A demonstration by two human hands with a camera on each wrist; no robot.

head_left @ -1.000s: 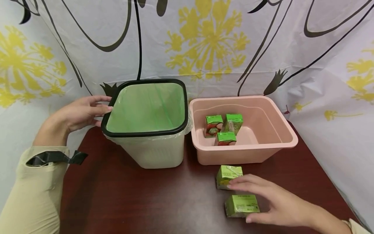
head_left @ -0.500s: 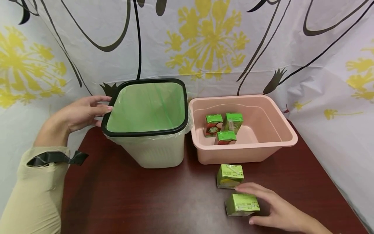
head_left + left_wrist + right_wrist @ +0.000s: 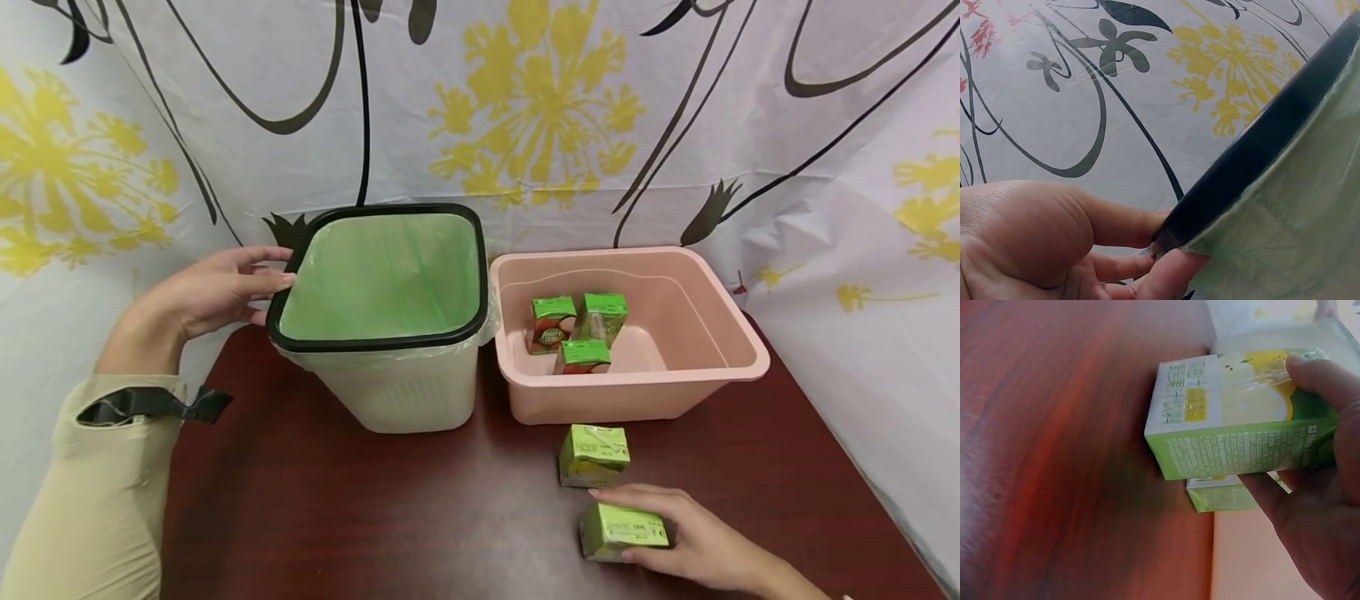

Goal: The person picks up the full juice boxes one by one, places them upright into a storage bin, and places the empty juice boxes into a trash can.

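My left hand (image 3: 217,292) is at the left side of a light trash bin (image 3: 405,396). Thumb and fingers pinch its black rim (image 3: 1254,144), over which a thin green bag liner (image 3: 1272,212) is folded. At the front right, my right hand (image 3: 693,537) grips a green juice box (image 3: 622,532) lying on its side. The right wrist view shows the thumb on the lemon-printed face of this juice box (image 3: 1235,419) and fingers underneath. Just behind it stands a second green juice box (image 3: 594,456), mostly hidden in the right wrist view.
Right of the bin, a pink plastic tub (image 3: 637,381) holds several drink cartons with green tops, among them a red one (image 3: 552,327). All stand on a dark red-brown table (image 3: 360,508). A flower-patterned cloth (image 3: 420,158) hangs close behind.
My right hand has come down onto the nearer juice box, its fingers and thumb closing from apart to around it. The left hand keeps its place on the bin rim.
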